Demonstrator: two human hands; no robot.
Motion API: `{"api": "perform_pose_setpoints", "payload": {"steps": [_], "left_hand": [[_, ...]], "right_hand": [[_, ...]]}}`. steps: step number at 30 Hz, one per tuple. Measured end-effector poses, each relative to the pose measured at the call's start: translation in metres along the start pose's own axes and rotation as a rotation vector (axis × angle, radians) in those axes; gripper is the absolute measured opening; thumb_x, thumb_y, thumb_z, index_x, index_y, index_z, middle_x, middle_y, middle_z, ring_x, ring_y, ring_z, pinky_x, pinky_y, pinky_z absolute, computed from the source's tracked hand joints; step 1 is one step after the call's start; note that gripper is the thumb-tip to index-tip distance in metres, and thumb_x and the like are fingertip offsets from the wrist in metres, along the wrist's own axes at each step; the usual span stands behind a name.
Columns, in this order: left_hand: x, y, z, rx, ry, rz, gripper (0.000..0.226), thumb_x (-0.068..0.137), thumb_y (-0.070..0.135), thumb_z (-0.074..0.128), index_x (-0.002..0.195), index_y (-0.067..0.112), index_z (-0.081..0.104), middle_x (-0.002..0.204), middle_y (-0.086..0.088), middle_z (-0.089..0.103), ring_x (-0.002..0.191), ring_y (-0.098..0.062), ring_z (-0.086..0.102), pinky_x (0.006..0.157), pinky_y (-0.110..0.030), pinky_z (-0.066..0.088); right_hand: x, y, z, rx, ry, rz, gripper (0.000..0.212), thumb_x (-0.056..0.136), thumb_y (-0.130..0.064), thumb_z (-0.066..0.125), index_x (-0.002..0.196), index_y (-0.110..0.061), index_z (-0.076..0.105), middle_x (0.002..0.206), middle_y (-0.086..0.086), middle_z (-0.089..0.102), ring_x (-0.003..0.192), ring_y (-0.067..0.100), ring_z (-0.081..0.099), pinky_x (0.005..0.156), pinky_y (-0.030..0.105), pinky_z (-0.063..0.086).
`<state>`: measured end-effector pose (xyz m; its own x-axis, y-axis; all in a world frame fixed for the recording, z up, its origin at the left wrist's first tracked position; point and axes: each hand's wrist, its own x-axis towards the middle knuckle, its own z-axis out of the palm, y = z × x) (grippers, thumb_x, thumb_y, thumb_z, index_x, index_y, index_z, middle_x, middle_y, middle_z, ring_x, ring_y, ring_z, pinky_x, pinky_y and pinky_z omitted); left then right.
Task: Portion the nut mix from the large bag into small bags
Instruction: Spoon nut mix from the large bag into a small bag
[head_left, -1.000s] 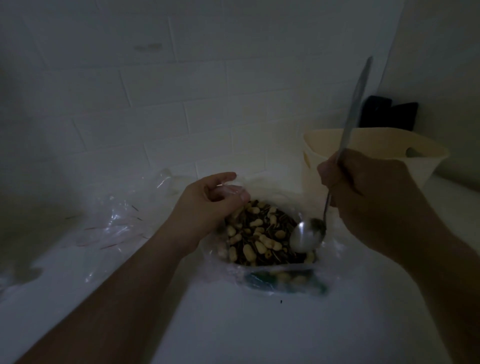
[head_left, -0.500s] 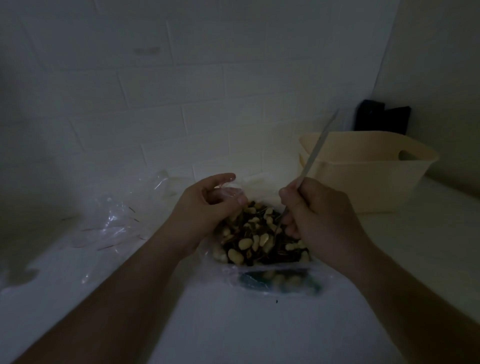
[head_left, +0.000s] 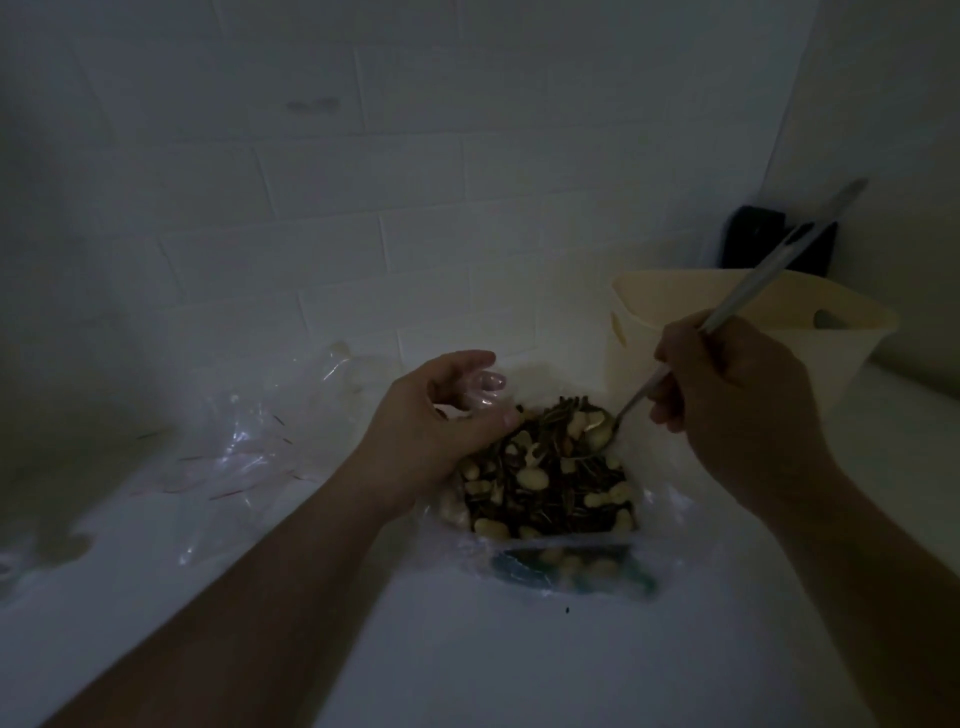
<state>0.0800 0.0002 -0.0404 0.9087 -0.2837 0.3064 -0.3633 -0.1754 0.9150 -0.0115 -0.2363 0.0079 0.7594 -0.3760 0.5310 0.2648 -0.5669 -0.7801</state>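
The large clear plastic bag (head_left: 660, 519) lies open on the white counter, filled with nut mix (head_left: 550, 488) of pale nuts and dark seeds. My left hand (head_left: 436, 431) pinches the bag's left rim and holds the mouth open. My right hand (head_left: 737, 395) grips a long metal spoon (head_left: 608, 428) by its handle. The spoon's bowl is in the mix at the back right of the bag, loaded with nuts. Crumpled clear small bags (head_left: 260, 436) lie to the left on the counter.
A cream plastic basket (head_left: 649, 312) with handle cut-outs stands right behind the bag, at my right hand. A dark object (head_left: 753, 239) leans in the back corner. White tiled wall runs behind. The scene is dim.
My right hand drew back to the right and tilted the spoon, whose bowl now shows with nuts in it. My left hand stayed on the bag's rim.
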Motion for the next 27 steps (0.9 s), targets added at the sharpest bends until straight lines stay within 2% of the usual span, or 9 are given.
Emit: {"api": "perform_pose_setpoints", "payload": {"steps": [2,6,11,14,16,19,22,24,27], "left_hand": [[-0.001,0.001,0.001,0.083,0.029,0.065,0.057,0.076,0.021,0.092,0.127,0.030,0.070,0.111,0.021,0.075,0.107,-0.003,0.065,0.075,-0.006,0.043],[0.000,0.002,0.003,0.212,0.045,0.139,0.064,0.074,0.031,0.092,0.132,0.040,0.066,0.117,0.032,0.070,0.115,0.013,0.057,0.084,0.001,0.035],[0.001,0.002,0.008,0.232,0.023,0.112,0.076,0.076,0.036,0.092,0.144,0.039,0.057,0.123,0.035,0.064,0.120,0.015,0.053,0.092,0.003,0.036],[0.000,0.000,0.009,0.227,0.012,0.101,0.078,0.076,0.038,0.092,0.145,0.040,0.055,0.119,0.037,0.064,0.118,0.019,0.052,0.091,0.004,0.037],[0.000,0.000,0.011,0.229,-0.001,0.096,0.081,0.074,0.041,0.091,0.146,0.041,0.054,0.121,0.033,0.063,0.113,0.024,0.050,0.093,0.000,0.038],[0.001,-0.001,0.011,0.227,0.008,0.100,0.084,0.072,0.048,0.092,0.146,0.042,0.055,0.127,0.023,0.067,0.118,0.013,0.056,0.103,-0.017,0.045],[0.001,-0.004,0.012,0.222,-0.004,0.107,0.089,0.066,0.061,0.085,0.147,0.039,0.055,0.128,0.023,0.068,0.119,0.008,0.058,0.101,-0.021,0.047],[0.001,-0.004,0.011,0.221,-0.001,0.110,0.088,0.068,0.057,0.088,0.148,0.037,0.055,0.126,0.025,0.068,0.118,0.009,0.059,0.099,-0.019,0.046],[0.003,-0.006,0.010,0.219,0.018,0.110,0.084,0.073,0.048,0.091,0.148,0.037,0.056,0.124,0.025,0.067,0.116,0.011,0.059,0.095,-0.014,0.046]], "right_hand": [[0.004,-0.005,-0.005,-0.072,0.026,-0.062,0.028,0.108,-0.035,0.049,0.083,-0.029,0.059,0.072,-0.012,0.070,0.056,0.005,0.066,0.055,0.019,0.049],[0.015,-0.020,-0.012,-0.084,0.079,-0.136,0.028,0.108,-0.038,0.048,0.082,-0.034,0.058,0.071,-0.015,0.070,0.059,0.004,0.067,0.062,0.028,0.048],[0.022,-0.049,-0.009,-0.086,0.057,-0.241,0.022,0.107,-0.037,0.051,0.086,-0.037,0.058,0.071,-0.022,0.069,0.059,0.001,0.067,0.059,0.018,0.049],[0.021,-0.060,0.001,-0.158,0.012,-0.311,0.016,0.106,-0.039,0.053,0.092,-0.036,0.060,0.072,-0.011,0.070,0.064,0.007,0.068,0.063,0.032,0.056],[0.020,-0.065,0.005,-0.220,-0.007,-0.384,0.016,0.106,-0.038,0.054,0.096,-0.028,0.062,0.071,-0.004,0.068,0.065,0.012,0.067,0.066,0.035,0.057],[0.020,-0.069,0.012,-0.304,-0.026,-0.505,0.023,0.106,-0.034,0.054,0.097,-0.017,0.066,0.068,-0.008,0.062,0.065,0.003,0.062,0.064,0.011,0.046],[0.021,-0.070,0.019,-0.357,-0.039,-0.605,0.027,0.105,-0.032,0.054,0.095,-0.011,0.068,0.065,-0.016,0.049,0.057,-0.003,0.047,0.064,0.001,0.037],[0.023,-0.070,0.023,-0.373,-0.043,-0.673,0.028,0.104,-0.031,0.055,0.096,-0.008,0.069,0.067,-0.008,0.055,0.058,0.006,0.046,0.064,0.007,0.037],[0.025,-0.070,0.026,-0.389,-0.052,-0.759,0.031,0.104,-0.031,0.055,0.099,-0.003,0.071,0.079,0.009,0.069,0.070,0.019,0.060,0.068,0.021,0.041]]}}
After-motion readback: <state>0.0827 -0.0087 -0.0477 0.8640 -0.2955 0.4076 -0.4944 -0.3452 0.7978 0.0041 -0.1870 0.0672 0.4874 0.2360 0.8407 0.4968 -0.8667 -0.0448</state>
